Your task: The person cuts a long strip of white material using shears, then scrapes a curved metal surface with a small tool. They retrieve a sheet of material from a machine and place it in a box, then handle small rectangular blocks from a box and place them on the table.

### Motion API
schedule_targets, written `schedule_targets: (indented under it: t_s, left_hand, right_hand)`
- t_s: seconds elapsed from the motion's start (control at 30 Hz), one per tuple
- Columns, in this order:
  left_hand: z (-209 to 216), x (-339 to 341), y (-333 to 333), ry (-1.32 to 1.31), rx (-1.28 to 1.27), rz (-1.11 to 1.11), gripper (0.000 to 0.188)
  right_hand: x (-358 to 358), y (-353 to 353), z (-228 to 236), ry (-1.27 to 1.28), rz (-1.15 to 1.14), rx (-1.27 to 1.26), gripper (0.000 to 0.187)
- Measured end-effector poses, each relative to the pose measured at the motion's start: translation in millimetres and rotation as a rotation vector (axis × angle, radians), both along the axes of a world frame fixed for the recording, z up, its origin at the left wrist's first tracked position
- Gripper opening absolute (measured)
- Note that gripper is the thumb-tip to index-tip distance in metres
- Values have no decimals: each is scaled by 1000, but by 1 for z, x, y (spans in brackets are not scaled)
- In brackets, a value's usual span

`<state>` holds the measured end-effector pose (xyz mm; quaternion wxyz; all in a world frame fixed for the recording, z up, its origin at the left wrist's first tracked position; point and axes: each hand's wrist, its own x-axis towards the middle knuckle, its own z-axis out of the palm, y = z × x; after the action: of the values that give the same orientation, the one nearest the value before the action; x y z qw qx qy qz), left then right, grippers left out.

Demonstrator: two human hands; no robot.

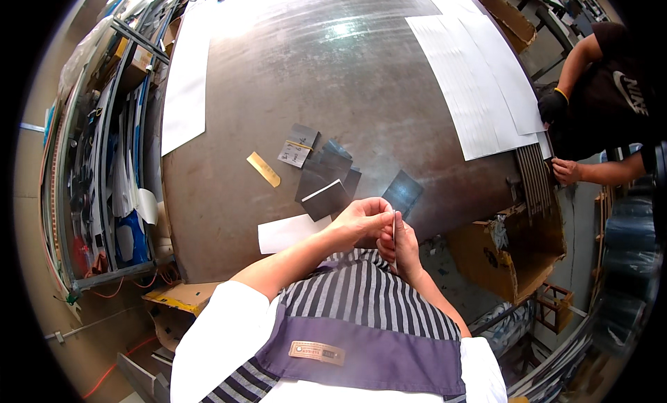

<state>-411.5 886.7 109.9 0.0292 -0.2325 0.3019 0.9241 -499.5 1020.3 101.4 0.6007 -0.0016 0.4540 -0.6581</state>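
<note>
Above the near edge of the table, my left hand (365,219) pinches a thin flat plate (394,231) by its edge. My right hand (404,250) grips the same plate from the other side, fingers closed round it. Seen edge-on, the plate shows only as a narrow pale line. Just beyond my hands lies a bluish dark plate (404,189) on the metal tabletop (292,76). Left of it, several dark plates overlap in a loose pile (324,181). A grey stack with a yellow band (299,144) and a short yellow strip (263,169) lie farther left.
White paper (288,233) lies by my left forearm. Long white sheets (472,83) cover the table's right side, where a person (625,83) with one black-gloved hand stands. An open cardboard box (511,257) sits below the right edge. Racks of sheet material (111,174) stand left.
</note>
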Motion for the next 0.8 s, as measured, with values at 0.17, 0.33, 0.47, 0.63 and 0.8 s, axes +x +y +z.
schedule_targets:
  t_s: [0.17,0.33,0.47,0.63,0.8]
  left_hand:
    - [-14,1,2,-61,-72,-18,16]
    - [-5,1,2,2,72,68,13]
    - [1,0,1,-6,11,18,14]
    - [-10,1,7,-50,-1077,-67,11]
    - [-29,1,21,-71,-1526,37,14]
  right_hand:
    - [2,4,-9,-33,5,-41,39]
    - [1,2,-1,42,-22,11,39]
    - [1,5,-8,30,-39,-6,41]
    - [5,6,-12,58,10,-19,50]
    - [11,-4,-43,280,-34,72,55]
